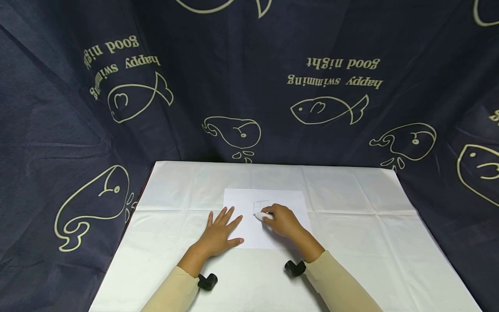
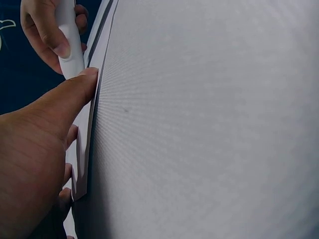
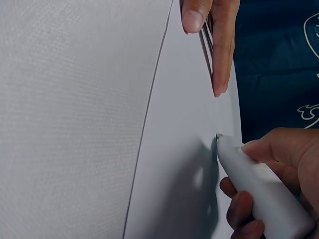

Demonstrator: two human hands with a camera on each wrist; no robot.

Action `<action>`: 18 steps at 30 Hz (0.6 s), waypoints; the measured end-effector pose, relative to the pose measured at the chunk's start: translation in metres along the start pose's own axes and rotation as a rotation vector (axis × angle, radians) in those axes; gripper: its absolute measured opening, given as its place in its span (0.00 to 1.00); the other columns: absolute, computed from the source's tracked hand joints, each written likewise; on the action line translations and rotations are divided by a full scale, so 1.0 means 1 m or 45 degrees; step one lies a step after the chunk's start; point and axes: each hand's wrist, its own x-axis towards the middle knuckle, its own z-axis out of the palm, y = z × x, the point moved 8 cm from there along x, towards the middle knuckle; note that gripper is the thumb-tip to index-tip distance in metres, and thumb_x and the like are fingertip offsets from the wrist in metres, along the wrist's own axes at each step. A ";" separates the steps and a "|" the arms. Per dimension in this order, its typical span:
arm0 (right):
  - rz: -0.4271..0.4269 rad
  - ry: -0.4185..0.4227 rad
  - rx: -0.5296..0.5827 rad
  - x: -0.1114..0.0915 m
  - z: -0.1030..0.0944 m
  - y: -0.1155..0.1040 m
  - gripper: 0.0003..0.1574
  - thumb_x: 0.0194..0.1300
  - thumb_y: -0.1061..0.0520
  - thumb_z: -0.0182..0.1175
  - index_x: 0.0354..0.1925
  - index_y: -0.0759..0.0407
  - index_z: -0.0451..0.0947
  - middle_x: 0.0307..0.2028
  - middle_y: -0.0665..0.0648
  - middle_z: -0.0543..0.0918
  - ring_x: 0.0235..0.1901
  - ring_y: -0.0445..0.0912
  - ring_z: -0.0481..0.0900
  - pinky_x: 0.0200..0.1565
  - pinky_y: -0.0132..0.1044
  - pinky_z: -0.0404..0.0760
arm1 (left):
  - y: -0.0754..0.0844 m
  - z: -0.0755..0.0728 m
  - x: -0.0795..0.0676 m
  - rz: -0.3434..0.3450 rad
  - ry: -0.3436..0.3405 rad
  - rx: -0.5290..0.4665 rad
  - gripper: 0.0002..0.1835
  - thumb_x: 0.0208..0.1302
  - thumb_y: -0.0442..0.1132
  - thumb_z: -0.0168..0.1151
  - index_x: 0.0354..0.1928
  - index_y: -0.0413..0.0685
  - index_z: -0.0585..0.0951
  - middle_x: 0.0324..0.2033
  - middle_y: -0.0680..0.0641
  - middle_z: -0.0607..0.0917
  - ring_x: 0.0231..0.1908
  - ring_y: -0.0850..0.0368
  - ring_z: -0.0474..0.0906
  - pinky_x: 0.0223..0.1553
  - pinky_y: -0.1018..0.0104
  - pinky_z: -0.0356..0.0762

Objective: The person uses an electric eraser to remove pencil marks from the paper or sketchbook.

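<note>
A white sheet of paper (image 1: 241, 197) with a few thin grey lines (image 1: 260, 204) drawn on it lies on the table. My right hand (image 1: 284, 220) grips a thick white pen-shaped tool (image 3: 264, 191), thumb on one side and fingers curled on the other. Its small dark tip is at the paper, just below the lines; I cannot tell what kind of tool it is. With fingers spread, my left hand (image 1: 218, 236) rests over the sheet's lower left part. In the left wrist view its thumb (image 2: 82, 87) lies along the paper's near edge.
A white creased cloth (image 1: 351, 242) covers the table. Behind and beside it hangs a dark blue curtain (image 1: 234, 56) with fish drawings and lettering. Black wrist devices (image 1: 207, 282) sit on both forearms, next to beige sleeves (image 1: 339, 281).
</note>
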 end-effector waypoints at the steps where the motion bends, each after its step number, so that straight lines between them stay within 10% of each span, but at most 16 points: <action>1: 0.010 0.007 -0.002 0.000 0.000 0.001 0.15 0.65 0.55 0.68 0.50 0.54 0.87 0.45 0.57 0.88 0.49 0.55 0.85 0.53 0.54 0.82 | 0.000 0.000 0.000 0.000 0.000 0.000 0.41 0.68 0.65 0.58 0.78 0.58 0.63 0.81 0.43 0.52 0.81 0.40 0.43 0.74 0.27 0.36; 18: 0.041 0.054 -0.021 -0.002 -0.005 0.006 0.16 0.65 0.54 0.68 0.51 0.55 0.87 0.47 0.59 0.88 0.48 0.55 0.85 0.52 0.53 0.82 | 0.001 -0.001 0.000 -0.005 0.001 -0.006 0.41 0.68 0.64 0.59 0.78 0.58 0.63 0.81 0.43 0.52 0.81 0.40 0.43 0.74 0.27 0.36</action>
